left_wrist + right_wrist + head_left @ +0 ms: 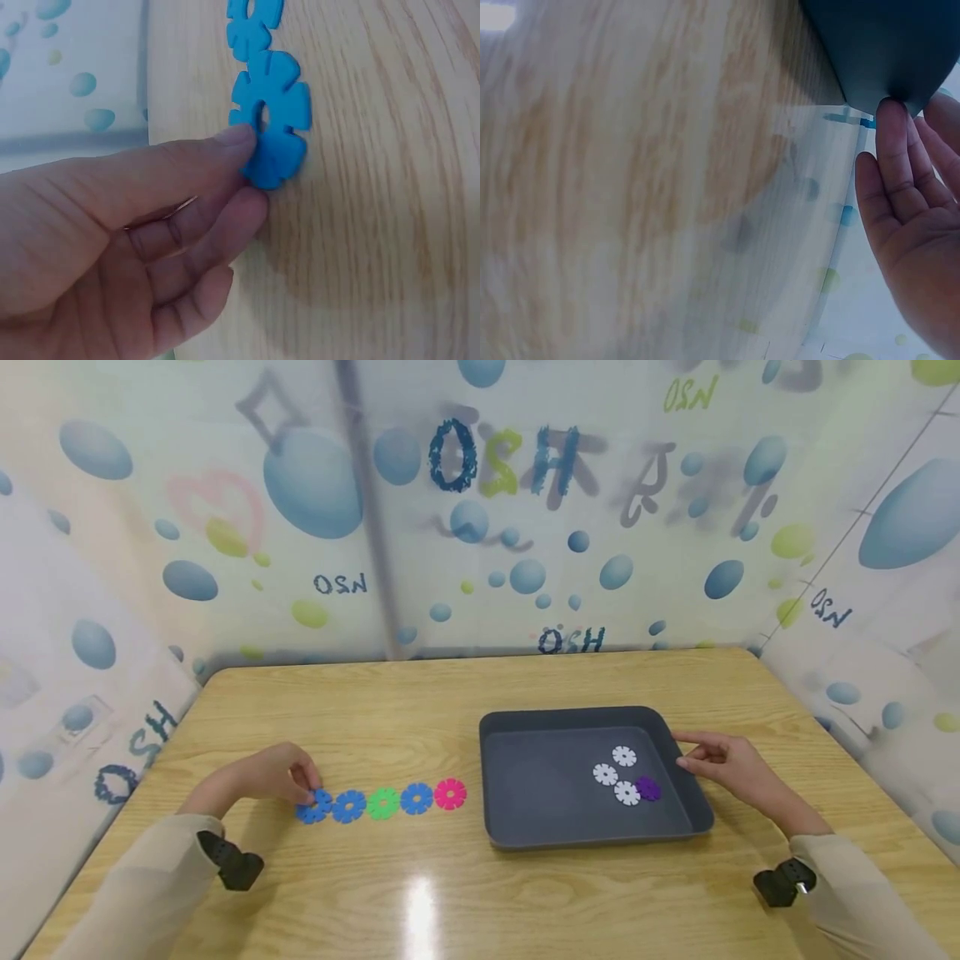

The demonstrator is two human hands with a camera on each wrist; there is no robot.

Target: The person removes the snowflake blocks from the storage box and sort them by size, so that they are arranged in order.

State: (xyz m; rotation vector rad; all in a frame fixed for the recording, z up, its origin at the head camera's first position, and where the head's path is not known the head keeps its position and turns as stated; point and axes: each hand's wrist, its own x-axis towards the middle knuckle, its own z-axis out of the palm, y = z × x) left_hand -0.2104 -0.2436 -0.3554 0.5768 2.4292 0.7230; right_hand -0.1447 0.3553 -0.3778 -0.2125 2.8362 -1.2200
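Thumb and fingers of the left hand (273, 774) pinch the edge of a blue flower-shaped disc (314, 807) at the left end of a row. In the left wrist view the thumb lies on this disc (281, 97), close to another blue one (250, 37). Along the row to the right are a blue disc (349, 807), a green disc (383, 803), a blue disc (417, 797) and a pink disc (451, 794). The right hand (738, 771) touches the right wall of a dark grey tray (491, 793) with extended fingers; the right wrist view shows its fingertips against the tray (892, 52).
Inside the tray, toward its right side, lie several white discs (624, 756) and a purple disc (648, 788), which touches a white one. A wooden table (360, 893) carries everything. Behind and beside it hangs a patterned curtain (465, 602).
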